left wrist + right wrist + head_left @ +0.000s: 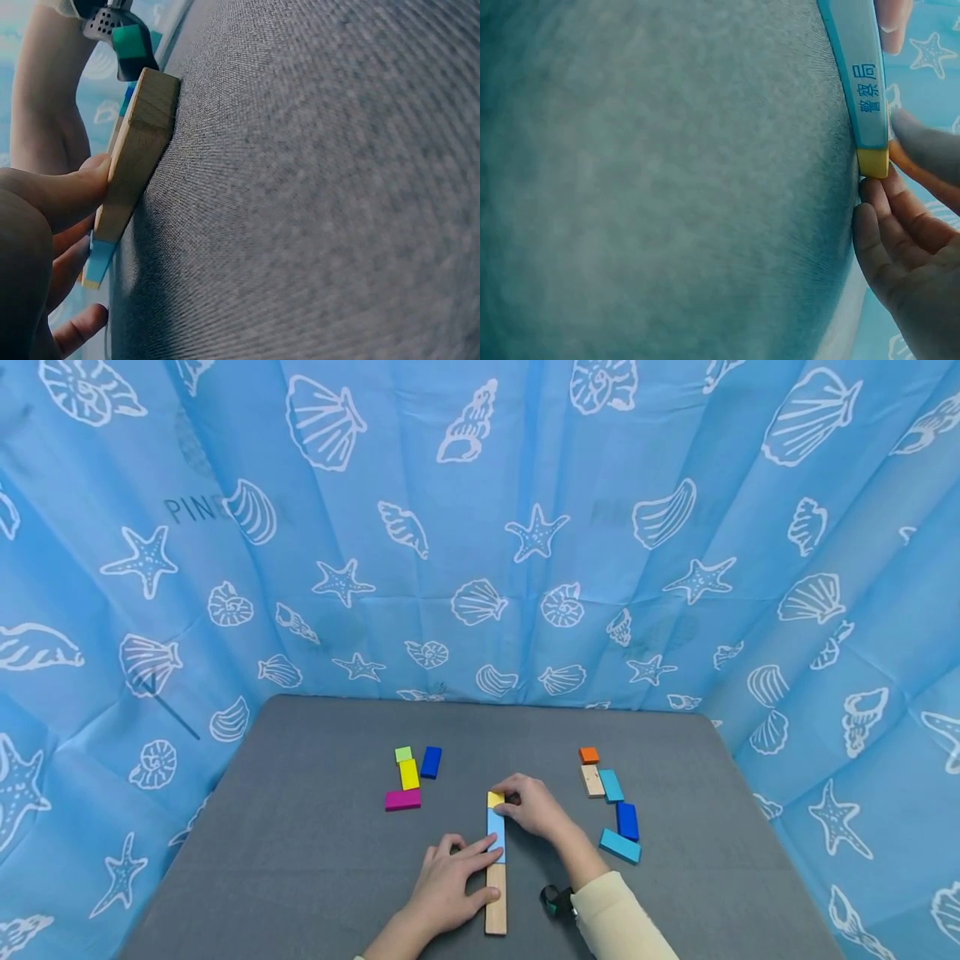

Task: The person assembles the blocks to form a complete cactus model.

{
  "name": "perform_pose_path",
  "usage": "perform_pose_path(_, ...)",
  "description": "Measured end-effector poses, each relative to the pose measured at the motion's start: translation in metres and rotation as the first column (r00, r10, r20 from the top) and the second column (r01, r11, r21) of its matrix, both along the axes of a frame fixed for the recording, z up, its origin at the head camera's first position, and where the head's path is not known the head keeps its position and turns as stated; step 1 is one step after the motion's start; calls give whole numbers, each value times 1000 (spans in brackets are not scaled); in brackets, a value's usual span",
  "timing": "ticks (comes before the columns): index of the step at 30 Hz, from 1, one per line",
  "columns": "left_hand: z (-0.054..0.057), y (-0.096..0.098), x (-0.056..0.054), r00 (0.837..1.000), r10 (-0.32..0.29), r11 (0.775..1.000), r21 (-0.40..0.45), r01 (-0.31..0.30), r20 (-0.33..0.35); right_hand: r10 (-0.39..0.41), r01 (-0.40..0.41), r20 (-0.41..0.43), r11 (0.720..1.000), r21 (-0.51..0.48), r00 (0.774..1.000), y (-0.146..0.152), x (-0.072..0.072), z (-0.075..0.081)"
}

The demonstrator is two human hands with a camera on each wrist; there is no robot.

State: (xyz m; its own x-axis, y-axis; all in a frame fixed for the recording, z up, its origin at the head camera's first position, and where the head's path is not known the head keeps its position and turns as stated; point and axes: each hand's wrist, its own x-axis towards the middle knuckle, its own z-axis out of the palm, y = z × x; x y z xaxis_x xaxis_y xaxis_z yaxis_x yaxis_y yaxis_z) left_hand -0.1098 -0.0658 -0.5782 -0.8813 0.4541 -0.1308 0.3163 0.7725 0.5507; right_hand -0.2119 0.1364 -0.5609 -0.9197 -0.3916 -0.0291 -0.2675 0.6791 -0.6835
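Note:
A straight row of blocks runs away from me down the middle of the table. It has a plain wooden block [496, 920] nearest, a light blue block [495, 823] after it and a small yellow block [495, 798] at the far end. My right hand [534, 806] pinches the yellow block between thumb and fingers. Spread fingers of my left hand [450, 887] rest along the row from its left side, fingertips on the light blue block and thumb on the wooden one. Dark printed characters show on the light blue block [866, 90] in the right wrist view.
Left of the row lie lime, yellow, magenta [402, 800] and dark blue [431, 762] blocks. To the right are an orange block [588, 755], a wooden block [592, 781] and several blue ones [620, 846]. A shell-patterned blue curtain [480, 527] hangs around the grey table [315, 860].

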Motion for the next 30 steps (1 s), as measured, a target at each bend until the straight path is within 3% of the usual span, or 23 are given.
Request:
perform_pose_path(7,-1,-1,0,1000,-5,1000,-1,5,-7,-77,76,-28,996,-35,997,6,6,10)
perform_pose_path(14,-2,-1,0,1000,-10,1000,-1,10,-15,-155,149,-84,985,-83,984,22,27,29)
perform_pose_path(21,0,1,1,1000,-9,1000,2,9,2,-241,234,-138,970,-67,961,46,46,33)
perform_pose_path(30,0,1,1,1000,-5,1000,-7,5,1,-283,279,-178,959,-47,942,74,63,35)
